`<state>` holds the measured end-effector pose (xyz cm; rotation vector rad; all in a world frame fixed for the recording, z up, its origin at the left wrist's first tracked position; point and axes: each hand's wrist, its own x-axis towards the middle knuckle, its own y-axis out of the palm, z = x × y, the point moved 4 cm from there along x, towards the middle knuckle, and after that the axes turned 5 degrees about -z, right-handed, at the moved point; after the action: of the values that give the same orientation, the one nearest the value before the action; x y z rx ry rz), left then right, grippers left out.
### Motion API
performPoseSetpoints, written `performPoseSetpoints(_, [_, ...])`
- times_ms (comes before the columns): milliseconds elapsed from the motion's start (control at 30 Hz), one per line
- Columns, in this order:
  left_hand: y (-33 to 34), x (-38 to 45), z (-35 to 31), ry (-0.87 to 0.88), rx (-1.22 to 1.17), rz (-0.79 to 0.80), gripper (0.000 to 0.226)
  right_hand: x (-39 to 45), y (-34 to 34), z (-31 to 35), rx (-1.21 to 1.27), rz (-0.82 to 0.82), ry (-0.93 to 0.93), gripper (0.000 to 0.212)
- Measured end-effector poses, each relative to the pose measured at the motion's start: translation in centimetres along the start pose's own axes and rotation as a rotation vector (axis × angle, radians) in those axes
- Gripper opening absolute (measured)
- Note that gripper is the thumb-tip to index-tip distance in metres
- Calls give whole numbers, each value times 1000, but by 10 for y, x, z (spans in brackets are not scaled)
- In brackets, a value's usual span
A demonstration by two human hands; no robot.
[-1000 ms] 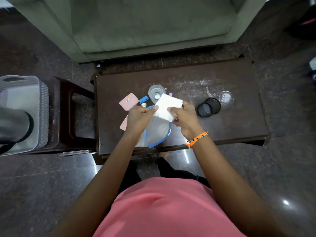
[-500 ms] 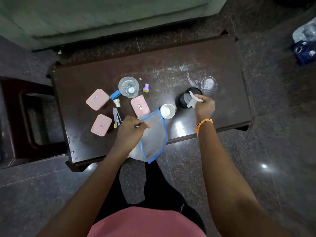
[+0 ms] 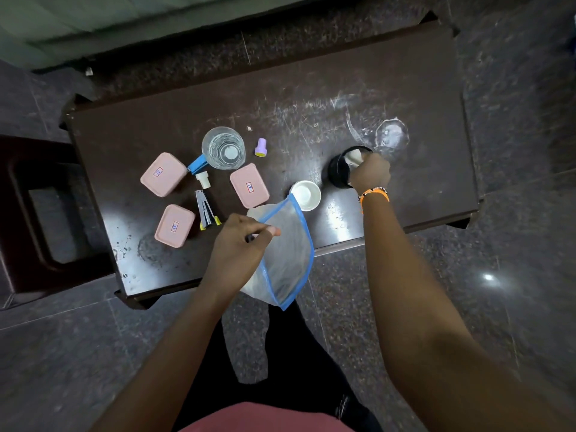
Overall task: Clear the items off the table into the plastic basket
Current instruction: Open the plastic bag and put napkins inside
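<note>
My left hand grips the rim of a clear plastic bag with a blue edge, held over the table's near edge. My right hand holds a crumpled white tissue at the mouth of a black cup. On the dark table lie three pink boxes, a glass, a white cup, a purple cap, a blue clip, a small white cap and a grey stapler-like tool. The plastic basket is out of view.
A clear lid lies on the table right of the black cup. A dark wooden stool stands left of the table. A green sofa runs along the far side. Shiny dark floor surrounds the table.
My right hand moved right with the tissue, crumpled it and brought it to the black cup. My left hand kept the bag. The view shifted right, so the basket left the frame.
</note>
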<state>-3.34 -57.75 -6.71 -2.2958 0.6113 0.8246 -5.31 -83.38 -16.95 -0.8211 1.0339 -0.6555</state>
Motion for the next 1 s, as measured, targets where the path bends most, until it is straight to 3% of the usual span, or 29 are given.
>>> performPoseSetpoints(133, [2,0,1,-18,-15,-1,11,1,0,-6,-77,-84,-3,34])
performPoseSetpoints(467, [-8,-5,6,-9,-96,-13,19,7,15,4,-191,55,-110,23])
performPoseSetpoints(633, [-17,-9,7,-2,-210,-32,24,-45,-19,10,-8,-132,-309,32])
performPoseSetpoints(700, [-22,-10,9,2,-267,-56,28,-77,-21,8,116,68,-438,51])
performPoseSetpoints(800, [-30,-10,14,-56,-458,-93,27,-141,-3,6,269,808,-529,83])
performPoseSetpoints(867, [-36,-10,17,-119,-595,-111,23,-176,14,5,273,1075,-534,92])
performPoseSetpoints(933, [-43,-13,21,-159,-713,-103,22,-200,34,10,316,1032,-494,73])
performPoseSetpoints(1000, [-52,-15,26,-148,-824,-76,25,-210,47,22,455,715,-404,41])
